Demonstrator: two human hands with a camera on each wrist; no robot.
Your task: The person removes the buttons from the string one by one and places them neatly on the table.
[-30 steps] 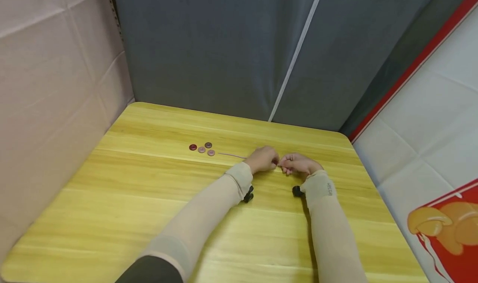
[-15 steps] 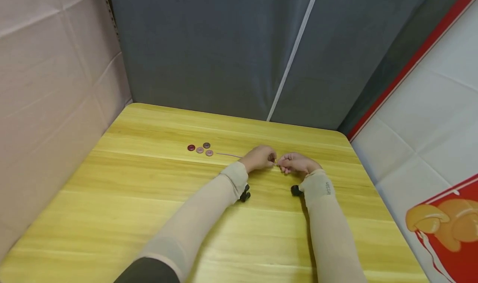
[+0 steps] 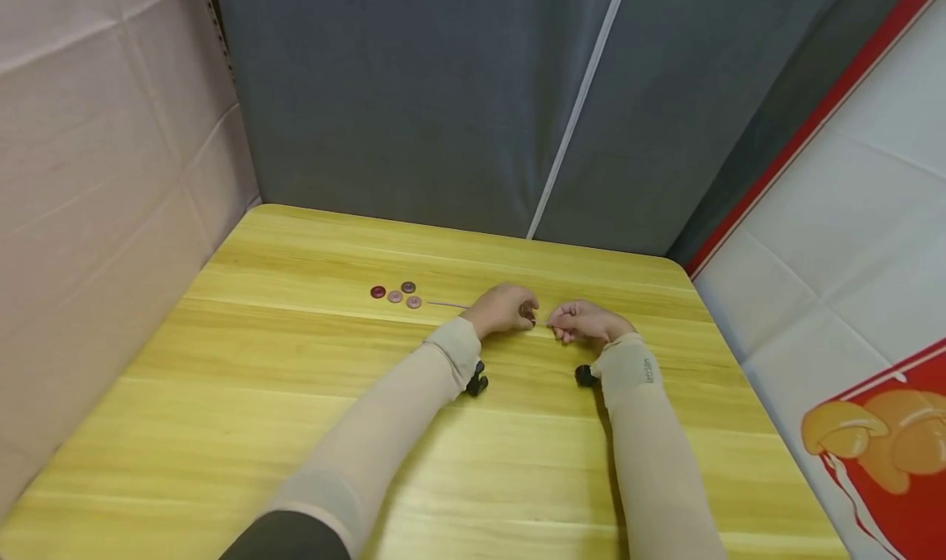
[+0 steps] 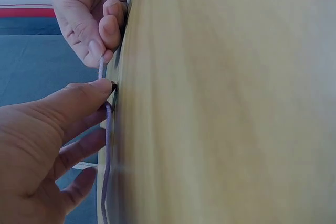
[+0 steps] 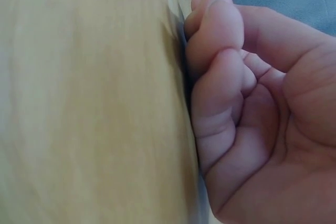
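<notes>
Low over a yellow wooden table (image 3: 296, 396), my two hands meet on a thin lavender cord (image 3: 447, 304). My left hand (image 3: 506, 309) pinches a small dark button (image 4: 113, 84) threaded on the cord (image 4: 107, 145), thumb on top. A short gap to the right, my right hand (image 3: 587, 322) pinches the cord's end between curled fingers (image 5: 215, 30). The left wrist view shows my right hand (image 4: 97, 45) just above my left thumb. The cord trails left toward several loose round buttons (image 3: 396, 294), red, pink and brownish.
Grey fabric panels (image 3: 443, 92) close off the table's far edge, a pale panel (image 3: 89, 174) its left side, and a white and red sheet (image 3: 850, 256) its right. Black camera mounts (image 3: 476, 382) sit under both wrists. Bare wood lies in front of my forearms.
My left hand has slid a little to the left along the cord, away from my right hand, opening a small gap between them. The right hand and the loose buttons have stayed put.
</notes>
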